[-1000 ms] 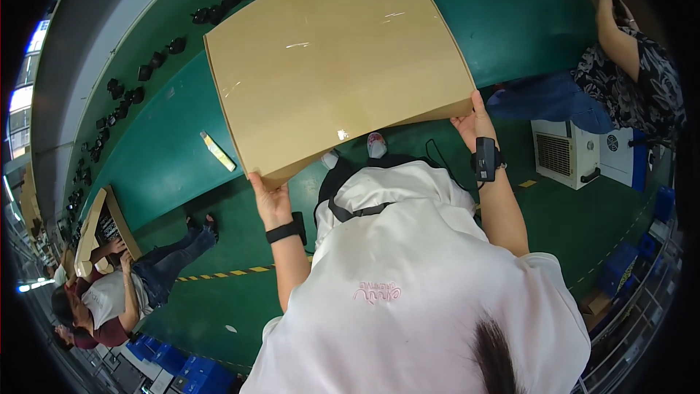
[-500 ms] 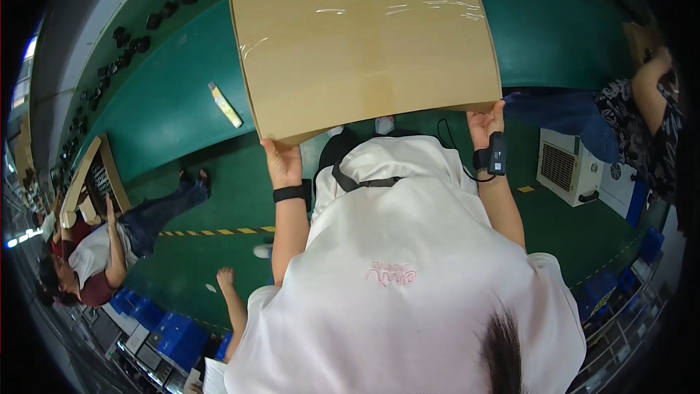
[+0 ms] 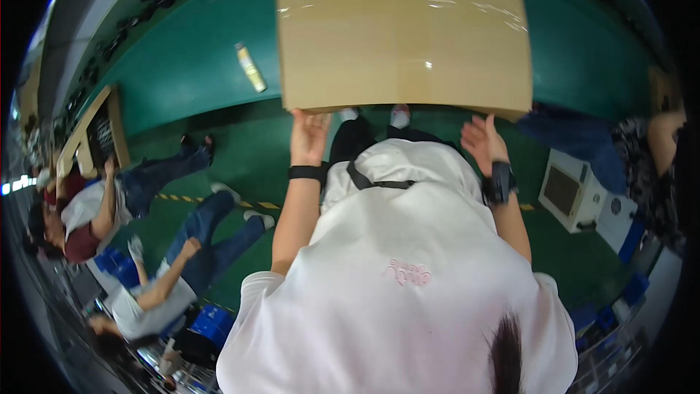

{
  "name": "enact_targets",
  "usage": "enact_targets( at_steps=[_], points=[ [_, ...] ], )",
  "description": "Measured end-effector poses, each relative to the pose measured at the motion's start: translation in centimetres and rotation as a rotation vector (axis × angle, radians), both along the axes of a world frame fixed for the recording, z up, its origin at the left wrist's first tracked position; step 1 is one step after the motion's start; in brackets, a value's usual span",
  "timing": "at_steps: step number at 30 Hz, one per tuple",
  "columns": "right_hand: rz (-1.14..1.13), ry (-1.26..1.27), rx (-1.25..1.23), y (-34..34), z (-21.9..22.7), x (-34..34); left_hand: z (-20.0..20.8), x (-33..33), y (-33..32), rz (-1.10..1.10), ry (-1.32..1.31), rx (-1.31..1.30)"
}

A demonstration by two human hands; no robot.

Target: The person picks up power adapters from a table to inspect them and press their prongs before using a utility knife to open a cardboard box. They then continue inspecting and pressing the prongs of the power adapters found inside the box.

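A large brown cardboard box (image 3: 405,37), closed with clear tape along its top, rests on the green tabletop (image 3: 197,44) and juts past the near edge. My left hand (image 3: 310,137) is at the box's near left corner, palm up with the fingers loosely out; its fingertips meet or nearly meet the lower edge. Below the near right corner, my right hand (image 3: 483,145) has its fingers spread and grips nothing. Each wrist wears a black band. Left of the box lies a slim yellow-and-white object (image 3: 250,68), its kind unclear.
Black parts (image 3: 149,2) line the table's far side. At left, a person (image 3: 95,208) stands by an open carton (image 3: 95,128); another person (image 3: 171,285) walks behind. A person (image 3: 645,139) is at right, near a beige vented machine (image 3: 569,188) on the floor.
Both hands have loosened from the box's near corners, and the right one has come away from it. The view has shifted. A person behind on the left has come further into view.
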State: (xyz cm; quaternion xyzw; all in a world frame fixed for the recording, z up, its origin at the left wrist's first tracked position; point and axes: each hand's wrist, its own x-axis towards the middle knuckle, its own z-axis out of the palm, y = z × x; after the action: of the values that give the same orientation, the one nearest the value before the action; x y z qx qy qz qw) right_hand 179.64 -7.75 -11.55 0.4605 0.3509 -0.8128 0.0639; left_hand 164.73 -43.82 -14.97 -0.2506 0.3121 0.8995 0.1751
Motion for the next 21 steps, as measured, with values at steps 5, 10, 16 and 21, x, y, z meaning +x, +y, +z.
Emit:
enact_targets(
  at_steps=[5, 10, 16, 21],
  points=[
    [1.068, 0.345, 0.759, -7.5, 10.1, -4.4, -0.2, 1.7, -2.8, -0.073, -0.014, -0.063],
    [1.254, 0.785, 0.763, -25.3, 14.9, -18.7, 0.7, 0.6, -5.3, -0.335, -0.048, 0.047],
    [1.332, 0.379, 1.744, -42.9, 3.7, -31.1, -4.1, -1.4, -7.7, -0.54, 0.022, 0.158],
    [0.974, 0.366, 1.394, -41.8, 2.6, -32.6, -7.0, -4.4, -6.2, -0.971, 0.446, 0.007]
  ],
)
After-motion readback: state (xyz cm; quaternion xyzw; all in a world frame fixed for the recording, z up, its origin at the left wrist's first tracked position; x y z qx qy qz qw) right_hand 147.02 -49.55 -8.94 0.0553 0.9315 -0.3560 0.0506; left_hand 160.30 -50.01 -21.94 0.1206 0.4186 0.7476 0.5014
